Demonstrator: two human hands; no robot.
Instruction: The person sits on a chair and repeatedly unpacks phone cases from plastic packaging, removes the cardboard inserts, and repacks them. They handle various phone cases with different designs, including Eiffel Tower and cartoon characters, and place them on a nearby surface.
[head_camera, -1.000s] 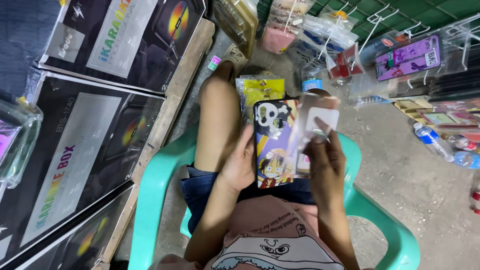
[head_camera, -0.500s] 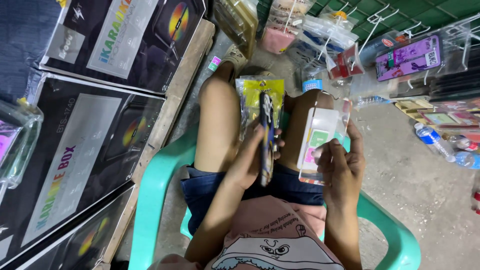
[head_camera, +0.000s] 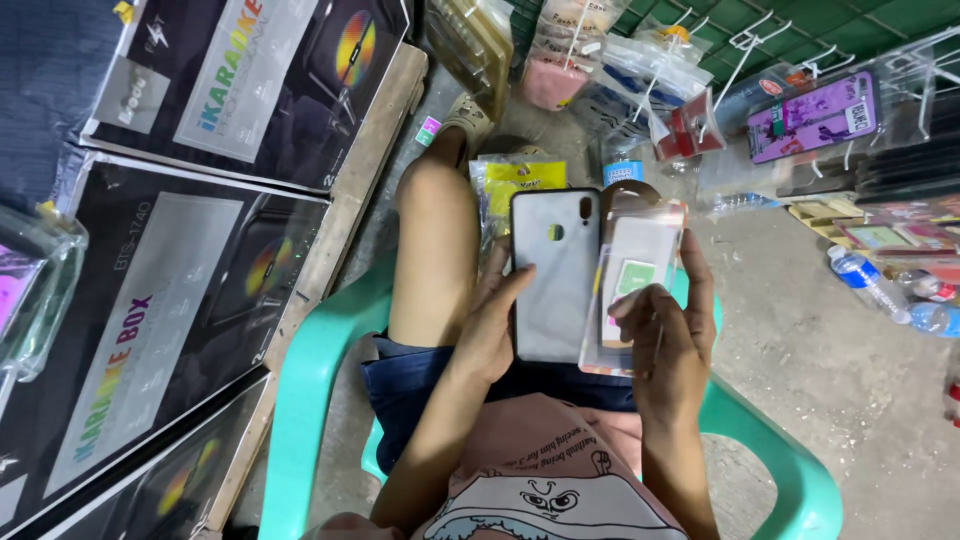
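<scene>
Two things are in hand above the person's lap: a white, black-rimmed phone case of stiff plastic, shown by its pale inner face with a round camera opening near the top, and a clear flat plastic sleeve with a white card and a green patch inside. The left hand grips the case along its edge at nine o'clock, thumb laid over the inner face and the other fingers wrapped behind, so those fingers are clamped on the case. The right hand pinches the sleeve at its lower part, at about five o'clock from the case, thumb in front and the rest behind. Case and sleeve touch or overlap along their long edges.

The case looks light and fairly rigid, likely smooth and a little slippery; the rim seems the safest hold. The sleeve looks thin, limp and glossy, and would probably crease if squeezed in the middle, so its edges suit best.

The person sits on a mint-green plastic chair over a rough grey concrete floor. At nine o'clock stand large dark cardboard boxes with rainbow lettering; at twelve to two o'clock hang packets of accessories in clear bags; a plastic water bottle lies at three o'clock
</scene>
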